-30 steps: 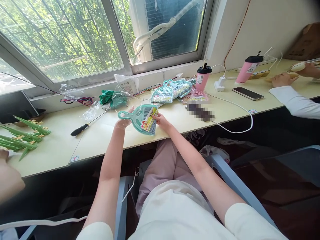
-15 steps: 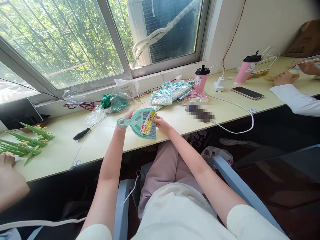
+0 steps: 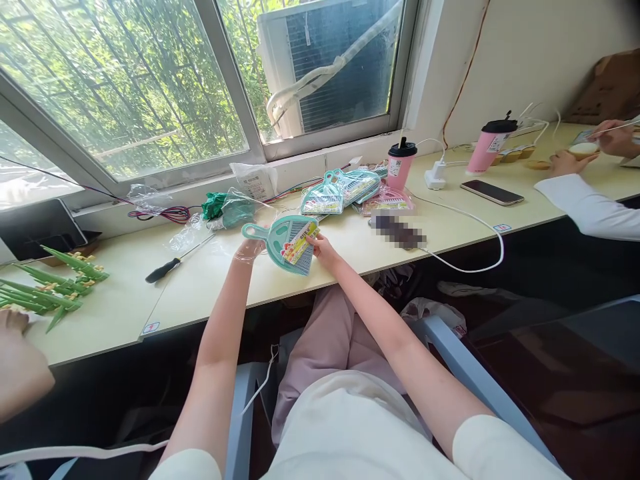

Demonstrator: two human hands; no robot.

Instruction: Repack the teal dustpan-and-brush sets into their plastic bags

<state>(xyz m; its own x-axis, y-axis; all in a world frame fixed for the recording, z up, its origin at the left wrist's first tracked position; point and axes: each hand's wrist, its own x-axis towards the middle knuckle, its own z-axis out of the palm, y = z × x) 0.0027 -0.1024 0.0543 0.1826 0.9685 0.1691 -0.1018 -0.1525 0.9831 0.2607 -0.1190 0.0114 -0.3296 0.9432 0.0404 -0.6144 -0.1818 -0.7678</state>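
Observation:
A mint-green dustpan (image 3: 277, 241) with a grey-bristled small brush and a yellow-and-white label card (image 3: 300, 243) is held over the front of the table, its handle pointing left. Clear plastic film (image 3: 245, 257) shows around the handle end. My left hand (image 3: 251, 249) is closed on this plastic bag beneath the handle, its fingers partly hidden. At the right side, my right hand (image 3: 325, 252) pinches the card and the brush edge between thumb and fingers. Beyond lie several bagged mint dustpan sets (image 3: 324, 195) and a pink one (image 3: 387, 200).
A screwdriver (image 3: 164, 269) and green artificial plants (image 3: 60, 287) lie left. Pink cups (image 3: 401, 165), a charger (image 3: 436, 176), a phone (image 3: 492, 192) and a blurred-out item (image 3: 397, 231) with a white cable are right. Another person's hands (image 3: 573, 160) work far right; another's hand (image 3: 20, 360) is at left.
The dustpan has moved slightly right and tilted, its handle now higher and clear of my left hand. My right hand still grips the card side. The far-right person's hands have moved.

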